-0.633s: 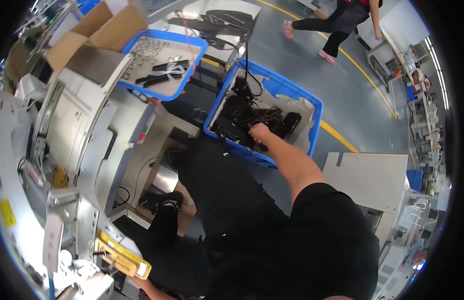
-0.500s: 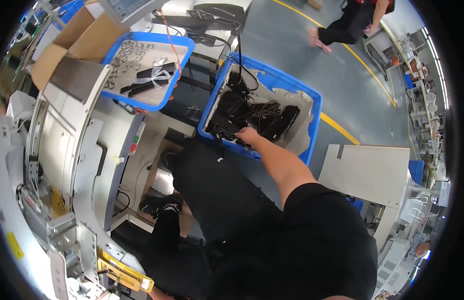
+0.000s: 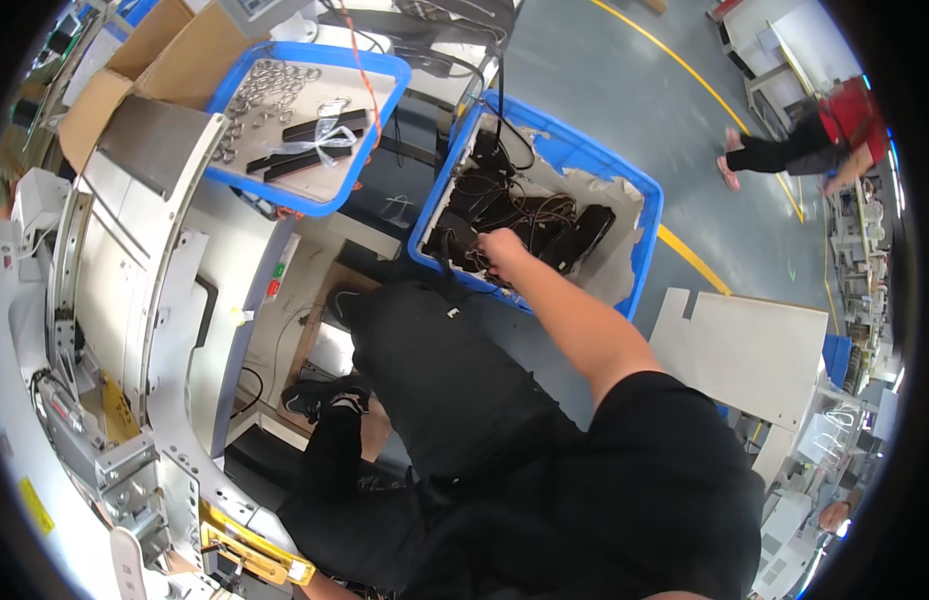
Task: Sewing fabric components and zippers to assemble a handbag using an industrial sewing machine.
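Note:
My right hand (image 3: pixel 501 251) reaches down into a blue plastic bin (image 3: pixel 645 232), near its closer left side. Its fingers are curled in among dark strap-like pieces (image 3: pixel 457 240); what they grip is hidden. Thin looped cords (image 3: pixel 545 212) and long black pieces (image 3: pixel 590 232) lie about the hand in the bin. A torn pale lining covers the bin's inner walls. Of my left arm only a short stretch of forearm (image 3: pixel 330 588) shows at the lower edge, beside a yellow machine part (image 3: pixel 255 556). The left hand's fingers are hidden.
A blue-rimmed tray (image 3: pixel 397 80) holds metal rings, black strips and a clear plastic bag. An orange cord (image 3: pixel 370 90) hangs over it. White machinery (image 3: pixel 125 290) lines my left. A pale board (image 3: pixel 745 335) stands at right. A person in red (image 3: pixel 855 120) is at the far right.
My right hand has shifted slightly up and deeper into the bin. The view has moved a little. The person at the far right has walked further right.

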Demonstrator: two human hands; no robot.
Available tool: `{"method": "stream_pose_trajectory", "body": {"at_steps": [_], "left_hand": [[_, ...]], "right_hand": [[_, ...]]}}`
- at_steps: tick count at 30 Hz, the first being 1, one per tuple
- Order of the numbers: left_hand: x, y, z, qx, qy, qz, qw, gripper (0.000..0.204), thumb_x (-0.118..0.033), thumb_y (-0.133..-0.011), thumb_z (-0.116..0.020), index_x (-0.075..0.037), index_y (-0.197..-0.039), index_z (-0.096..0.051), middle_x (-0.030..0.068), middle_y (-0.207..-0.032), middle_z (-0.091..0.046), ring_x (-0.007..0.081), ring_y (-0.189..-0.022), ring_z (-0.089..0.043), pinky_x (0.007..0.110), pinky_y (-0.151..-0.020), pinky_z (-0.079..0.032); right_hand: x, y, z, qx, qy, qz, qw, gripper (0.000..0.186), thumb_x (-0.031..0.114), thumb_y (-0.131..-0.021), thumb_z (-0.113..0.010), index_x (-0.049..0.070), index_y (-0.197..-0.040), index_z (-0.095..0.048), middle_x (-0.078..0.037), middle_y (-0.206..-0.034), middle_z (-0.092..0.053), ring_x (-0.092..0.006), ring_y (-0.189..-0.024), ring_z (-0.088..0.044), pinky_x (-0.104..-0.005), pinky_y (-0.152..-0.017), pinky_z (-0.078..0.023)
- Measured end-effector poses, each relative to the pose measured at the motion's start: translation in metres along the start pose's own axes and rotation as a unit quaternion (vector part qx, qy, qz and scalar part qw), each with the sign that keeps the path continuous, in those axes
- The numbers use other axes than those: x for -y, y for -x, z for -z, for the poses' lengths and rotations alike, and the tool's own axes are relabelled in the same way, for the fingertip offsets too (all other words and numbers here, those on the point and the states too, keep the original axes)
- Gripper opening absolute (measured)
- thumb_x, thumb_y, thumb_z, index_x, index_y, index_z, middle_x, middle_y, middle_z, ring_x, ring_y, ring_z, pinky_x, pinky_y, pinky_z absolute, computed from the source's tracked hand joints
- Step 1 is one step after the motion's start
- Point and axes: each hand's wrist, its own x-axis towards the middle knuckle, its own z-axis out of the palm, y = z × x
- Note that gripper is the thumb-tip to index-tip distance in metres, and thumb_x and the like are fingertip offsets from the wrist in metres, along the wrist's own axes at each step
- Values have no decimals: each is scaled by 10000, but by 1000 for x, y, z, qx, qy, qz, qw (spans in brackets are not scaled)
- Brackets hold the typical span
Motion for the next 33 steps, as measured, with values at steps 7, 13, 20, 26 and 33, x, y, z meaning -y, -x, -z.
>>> {"method": "stream_pose_trajectory", "body": {"at_steps": [7, 13, 20, 26, 33], "left_hand": [[-39, 29, 9, -70, -18, -83, 994, 604, -445, -1000, -568, -15, -1423, -536, 221, -1378, -600, 422, -1223, -572, 441, -1057, -443], [-183, 137, 90, 69, 304, -359, 880, 471, -174, -930, -715, 22, -1339, -589, 234, -1296, -636, 332, -1205, -620, 409, -1031, -479], [-305, 234, 159, 563, 675, -287, 380, 1005, -830, -909, -345, -47, -1538, -349, 274, -1399, -539, 422, -1249, -577, 605, -963, -523], [-307, 231, 151, 594, 780, -181, 78, 1041, -849, -877, -390, -45, -1538, -357, 256, -1494, -451, 438, -1288, -529, 595, -1016, -492], [-246, 250, 121, 494, 769, -223, 340, 688, -351, -870, -654, -7, -1438, -474, 186, -1351, -589, 351, -1246, -587, 492, -1027, -515]], "right_hand": [[95, 116, 102, 83, -17, 133, 987, 252, 262, -950, -628, 96, -765, -589, 52, -593, -417, -68, -486, -346, -273, -420, -209], [178, 277, 137, 218, 87, 318, 919, 268, 264, -953, -645, 45, -798, -653, 36, -684, -530, -61, -660, -435, -255, -594, -336], [195, 441, 146, 509, 312, 584, 549, 237, 264, -984, -614, 58, -866, -619, -71, -730, -603, -251, -664, -614, -374, -588, -475], [181, 462, 125, 614, 517, 550, 230, 192, 294, -978, -591, 120, -899, -615, -66, -780, -629, -314, -740, -654, -424, -604, -509], [156, 413, 74, 322, 596, 634, 373, 136, 253, -885, -674, 126, -838, -667, -64, -849, -633, -315, -959, -641, -460, -847, -488]]}}
